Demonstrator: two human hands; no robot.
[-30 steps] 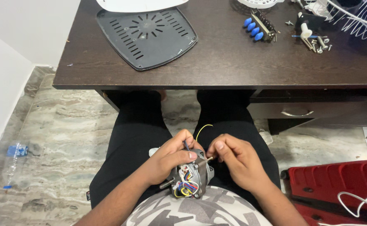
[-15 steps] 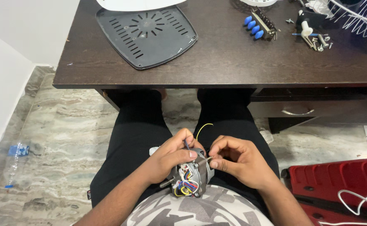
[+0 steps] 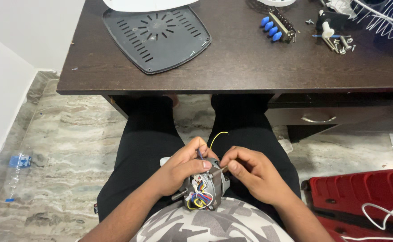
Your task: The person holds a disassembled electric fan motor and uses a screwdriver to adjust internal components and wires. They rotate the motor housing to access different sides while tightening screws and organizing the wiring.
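Small electric motor [image 3: 203,190] held in the lap, wires being worked

The left hand [image 3: 178,172] grips the motor's housing, fingers closed around it; the right hand [image 3: 250,175] pinches a thin lead at its top. Coloured wires remain bunched and loose; a yellow wire [image 3: 218,136] curls free. On the desk [image 3: 232,71], a vented grey cover [image 3: 156,38] near the far left edge, screws [image 3: 337,42] far right

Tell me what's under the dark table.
Under the table the person's legs in black trousers stretch over the marble floor. A drawer with a metal handle hangs at the right. The feet and anything further back stay hidden beneath the tabletop.
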